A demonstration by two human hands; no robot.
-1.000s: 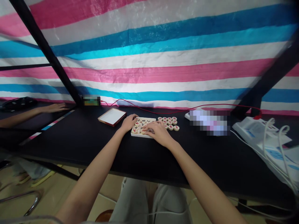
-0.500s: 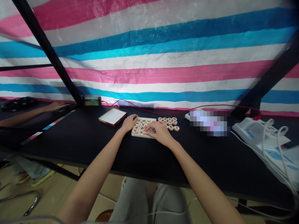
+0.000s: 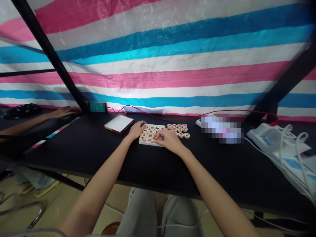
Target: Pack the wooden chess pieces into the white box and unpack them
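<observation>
A shallow white box [image 3: 152, 143] lies on the black table, filled with round Chinese chess pieces [image 3: 144, 131] bearing red and black characters. My left hand [image 3: 137, 130] is closed about the box's left side, fingers at its far left corner. Over the right part of the box is my right hand [image 3: 168, 138], its thumb and fingers pinched on a piece in the box and hiding several others. Just right of the box, red-marked chess pieces [image 3: 181, 135] stand in rows on the table, partly behind my right hand.
A box lid [image 3: 119, 123] with a white inside lies left of the box. At the back are a small device [image 3: 97, 106] and a red cable [image 3: 153, 116]. Right are a blurred-out object [image 3: 222, 130] and a power strip [image 3: 269, 140] with white cables. Another person's hand [image 3: 60, 113] is far left.
My right hand's fingertips have shifted very slightly right, showing a red-marked piece beside them. My left hand and the box stay put.
</observation>
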